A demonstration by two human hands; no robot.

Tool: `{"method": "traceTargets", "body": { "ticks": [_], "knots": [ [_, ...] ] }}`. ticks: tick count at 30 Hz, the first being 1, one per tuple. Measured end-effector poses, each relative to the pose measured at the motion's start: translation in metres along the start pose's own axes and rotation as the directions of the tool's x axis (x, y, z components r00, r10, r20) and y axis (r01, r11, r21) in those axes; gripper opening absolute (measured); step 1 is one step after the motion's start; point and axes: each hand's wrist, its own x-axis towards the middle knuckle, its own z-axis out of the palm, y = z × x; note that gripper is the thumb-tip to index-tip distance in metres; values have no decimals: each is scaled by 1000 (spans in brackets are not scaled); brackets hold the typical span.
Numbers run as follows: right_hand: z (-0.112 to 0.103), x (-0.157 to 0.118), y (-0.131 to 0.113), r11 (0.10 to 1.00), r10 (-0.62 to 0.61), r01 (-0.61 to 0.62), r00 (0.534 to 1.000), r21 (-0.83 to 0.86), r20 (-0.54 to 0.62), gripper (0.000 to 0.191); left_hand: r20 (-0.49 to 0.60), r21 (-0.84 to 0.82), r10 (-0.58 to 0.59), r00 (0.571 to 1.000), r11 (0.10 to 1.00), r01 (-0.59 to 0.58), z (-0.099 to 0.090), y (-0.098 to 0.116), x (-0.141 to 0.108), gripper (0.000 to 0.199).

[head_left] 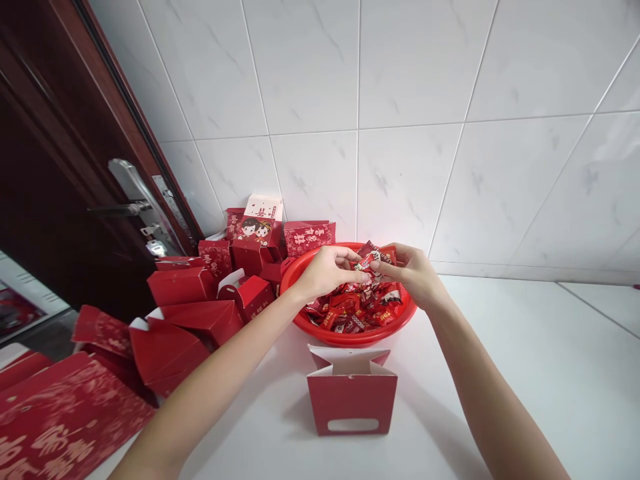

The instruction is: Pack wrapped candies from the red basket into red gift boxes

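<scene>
A red plastic basket (350,339) full of red-wrapped candies (345,305) stands against the tiled wall. Above its heap, my left hand (333,270) pinches a small wrapped candy (364,263) between thumb and fingers. My right hand (413,273) is closed on wrapped candies (383,256) at the basket's right side, its thumb near the left hand's candy. How many candies it holds I cannot tell. In front of the basket, a red gift box (353,400) stands upright with its top open and an oval cut-out low on its front.
Several red gift boxes (200,323) crowd the left side, and one with a cartoon couple (260,227) leans by the wall. A larger red printed box or bag (60,427) lies at lower left. Behind them is a dark door with a metal handle (137,200).
</scene>
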Motion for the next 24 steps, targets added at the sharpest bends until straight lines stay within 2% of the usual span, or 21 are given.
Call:
{"method": "traceTargets", "body": {
  "ticks": [7,13,18,21,24],
  "knots": [
    [2,1,0,998,-15,17,999,52,-44,43,-41,-198,8,999,980,-16,5,-6,-5,40],
    [2,-3,-5,999,-28,29,999,32,-28,42,-53,-252,13,999,967,-26,7,-7,-7,40],
    [3,-6,-8,999,-45,44,998,14,39,44,-35,-220,-27,999,975,18,4,-2,-12,36],
    [4,-6,-8,996,-67,64,996,56,62,45,-13,-108,-72,997,992,70,1,4,-18,29],
    [6,-7,-8,992,-74,62,992,111,104,44,11,-18,-77,997,997,77,-2,9,-26,36]
  ]
}}
